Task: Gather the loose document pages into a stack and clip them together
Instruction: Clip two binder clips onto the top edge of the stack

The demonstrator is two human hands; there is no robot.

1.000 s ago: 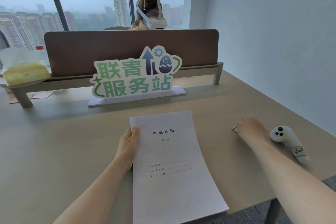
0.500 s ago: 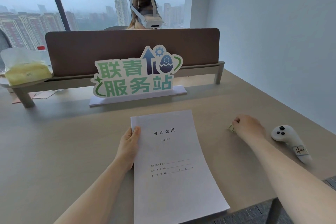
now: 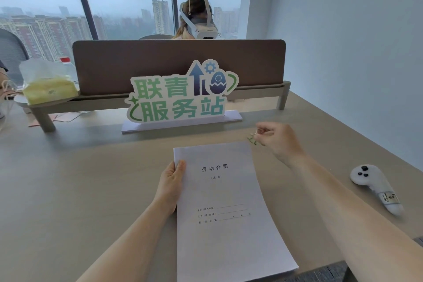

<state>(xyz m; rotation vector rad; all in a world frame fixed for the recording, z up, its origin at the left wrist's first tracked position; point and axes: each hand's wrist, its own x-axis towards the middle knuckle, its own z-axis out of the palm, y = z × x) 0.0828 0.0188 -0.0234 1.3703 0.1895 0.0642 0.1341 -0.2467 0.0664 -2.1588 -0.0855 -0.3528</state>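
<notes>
Head view. The stack of pages point(image 3: 226, 208) lies on the desk point(image 3: 80, 190) in the lower centre of the frame, title sheet up, its near end past the desk edge and curving downward. My left hand point(image 3: 170, 186) holds its left margin near the top: thumb on the cover sheet, remaining fingers hidden under the paper, so I cannot tell how they lie.

My right hand point(image 3: 278, 138), right of centre just beyond the stack's upper right corner, has its fingers curled and pinches a small binder clip point(image 3: 254, 138). The clip is blurred; whether its mouth is open cannot be determined.

Handling judgement: the stack is light, limp and slippery between sheets. The edges look aligned, so gathering appears complete. Hold firmly at the margin to prevent fanning. Apply the clip at the top edge or an upper corner, where the sheets sit flush. The clip is stiff and sprung; squeeze both levers fully before seating.

Also present: a standing sign point(image 3: 180, 96) behind the stack and a white controller point(image 3: 375, 186) at right.
</notes>
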